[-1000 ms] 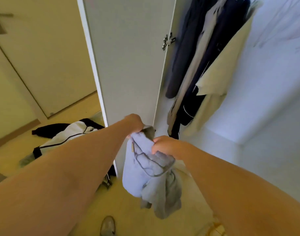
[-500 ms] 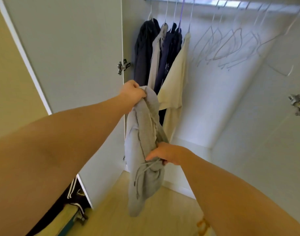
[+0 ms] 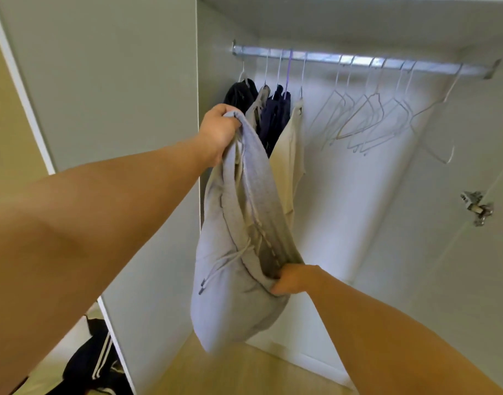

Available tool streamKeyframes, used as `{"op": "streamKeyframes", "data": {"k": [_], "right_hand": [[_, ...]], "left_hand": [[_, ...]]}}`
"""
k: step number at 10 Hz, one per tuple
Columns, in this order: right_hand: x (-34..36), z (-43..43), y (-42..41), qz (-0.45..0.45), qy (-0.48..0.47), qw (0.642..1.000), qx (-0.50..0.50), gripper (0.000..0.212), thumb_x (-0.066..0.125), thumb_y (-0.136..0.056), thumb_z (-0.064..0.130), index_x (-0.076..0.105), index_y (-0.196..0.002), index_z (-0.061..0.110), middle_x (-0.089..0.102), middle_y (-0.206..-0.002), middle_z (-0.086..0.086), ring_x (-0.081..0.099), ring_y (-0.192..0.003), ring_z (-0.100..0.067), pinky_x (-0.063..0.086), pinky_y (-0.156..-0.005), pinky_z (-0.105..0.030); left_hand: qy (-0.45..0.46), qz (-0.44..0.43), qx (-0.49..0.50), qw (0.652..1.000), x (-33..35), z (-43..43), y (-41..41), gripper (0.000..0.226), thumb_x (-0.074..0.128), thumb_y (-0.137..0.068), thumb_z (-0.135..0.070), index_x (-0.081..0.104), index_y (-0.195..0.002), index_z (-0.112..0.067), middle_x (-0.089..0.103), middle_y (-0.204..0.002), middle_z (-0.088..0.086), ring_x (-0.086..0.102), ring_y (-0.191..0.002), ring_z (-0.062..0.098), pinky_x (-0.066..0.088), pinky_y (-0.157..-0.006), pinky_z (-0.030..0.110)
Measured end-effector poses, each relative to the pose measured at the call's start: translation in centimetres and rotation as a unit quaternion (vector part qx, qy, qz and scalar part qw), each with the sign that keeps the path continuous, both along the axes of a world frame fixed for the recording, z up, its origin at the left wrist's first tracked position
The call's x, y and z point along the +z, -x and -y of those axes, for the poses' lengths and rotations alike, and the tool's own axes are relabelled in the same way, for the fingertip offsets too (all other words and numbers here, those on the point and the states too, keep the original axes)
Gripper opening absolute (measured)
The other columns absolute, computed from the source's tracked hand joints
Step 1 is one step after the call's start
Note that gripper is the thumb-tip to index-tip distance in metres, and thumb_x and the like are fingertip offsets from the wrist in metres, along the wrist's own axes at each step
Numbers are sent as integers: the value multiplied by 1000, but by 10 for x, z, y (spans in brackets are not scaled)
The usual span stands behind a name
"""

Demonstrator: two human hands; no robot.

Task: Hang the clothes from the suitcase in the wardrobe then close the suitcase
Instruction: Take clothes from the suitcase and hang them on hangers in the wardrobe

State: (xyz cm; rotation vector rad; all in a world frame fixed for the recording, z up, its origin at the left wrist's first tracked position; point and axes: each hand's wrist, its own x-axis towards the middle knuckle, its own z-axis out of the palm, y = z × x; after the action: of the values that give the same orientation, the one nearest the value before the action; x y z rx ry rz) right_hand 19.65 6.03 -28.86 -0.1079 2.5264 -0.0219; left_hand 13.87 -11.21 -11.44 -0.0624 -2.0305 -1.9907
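Head view: left hand (image 3: 217,135) grips the top of a grey hoodie (image 3: 236,238); right hand (image 3: 291,279) pinches its lower fold. Garment hangs between them, before the open wardrobe (image 3: 344,195), below its rail (image 3: 358,61).

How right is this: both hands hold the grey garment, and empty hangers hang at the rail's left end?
No: the head view shows the empty hangers on the rail toward its right end. Left hand and right hand hold the grey garment.

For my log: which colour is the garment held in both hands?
The soft drawstring garment is light grey; head view shows it best.
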Motion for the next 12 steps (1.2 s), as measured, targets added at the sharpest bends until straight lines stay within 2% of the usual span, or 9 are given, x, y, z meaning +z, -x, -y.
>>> {"op": "streamKeyframes", "data": {"k": [1, 3, 4, 6, 7, 8, 9, 10, 12], "right_hand": [[7, -17, 6, -108, 3, 993, -55, 41, 39, -94, 37, 49, -130, 20, 44, -141, -5, 32, -135, -26, 12, -114, -48], [32, -48, 20, -263, -6, 956, -127, 26, 34, -95, 25, 57, -106, 22, 52, -127, -4, 36, -124, -24, 20, -108, -44], [47, -61, 28, -322, 4, 927, -191, 34, 33, -95, 22, 54, -122, 21, 45, -130, -4, 35, -125, -26, 24, -106, -44], [61, -89, 55, -326, 83, 900, -276, 28, 34, -94, 13, 57, -110, 20, 56, -107, -4, 50, -108, -25, 34, -94, -36], [58, -106, 79, -293, 98, 902, -302, 17, 39, -92, 12, 51, -81, 15, 48, -79, -1, 50, -87, -22, 37, -84, -32], [70, -115, 110, -289, 109, 900, -307, 31, 41, -93, 9, 36, -63, 14, 38, -67, 0, 46, -72, -19, 42, -71, -26], [90, -116, 141, -317, 132, 891, -298, 23, 38, -95, 4, 48, -73, 2, 48, -76, -2, 45, -65, -14, 32, -51, -19], [128, -106, 178, -376, 234, 850, -286, 25, 39, -95, 6, 59, -109, 1, 61, -107, -13, 54, -88, -24, 45, -70, -27], [175, -78, 249, -460, 359, 777, -237, 29, 36, -97, 9, 58, -116, 5, 59, -116, -14, 51, -90, -20, 44, -79, -29]], "left_hand": [[69, -4, 57, 996, 0, 1, 9, 24, 39, -94, -9, 53, -79, -21, 56, -79, 0, 55, -83, 19, 46, -67, 23], [266, 70, 165, 947, -7, 0, 19, 32, 37, -97, -18, 53, -121, -5, 56, -123, 18, 53, -112, 34, 39, -83, 32], [313, 139, 180, 922, -12, -2, 26, 36, 37, -98, -20, 47, -127, 0, 52, -129, 21, 50, -119, 36, 41, -93, 35], [309, 191, 137, 922, -12, -29, 53, 36, 38, -97, -12, 44, -128, 5, 49, -130, 25, 48, -121, 39, 41, -99, 41], [283, 164, 106, 939, -6, -46, 79, 37, 38, -99, -16, 42, -131, 1, 48, -130, 23, 48, -119, 37, 41, -90, 37], [227, 116, 77, 964, -1, -62, 107, 36, 39, -99, -16, 44, -130, 0, 52, -126, 21, 52, -114, 34, 42, -82, 35], [193, 64, 45, 978, 10, -86, 144, 36, 40, -94, -12, 48, -127, 1, 54, -127, 21, 52, -117, 37, 45, -94, 41], [174, 41, 31, 983, 22, -99, 185, 36, 41, -93, -10, 50, -126, 3, 52, -130, 22, 49, -121, 38, 42, -97, 41], [167, 53, -70, 982, 48, -111, 254, 35, 41, -95, -11, 41, -130, -4, 50, -117, 16, 48, -101, 26, 43, -88, 35]]}}
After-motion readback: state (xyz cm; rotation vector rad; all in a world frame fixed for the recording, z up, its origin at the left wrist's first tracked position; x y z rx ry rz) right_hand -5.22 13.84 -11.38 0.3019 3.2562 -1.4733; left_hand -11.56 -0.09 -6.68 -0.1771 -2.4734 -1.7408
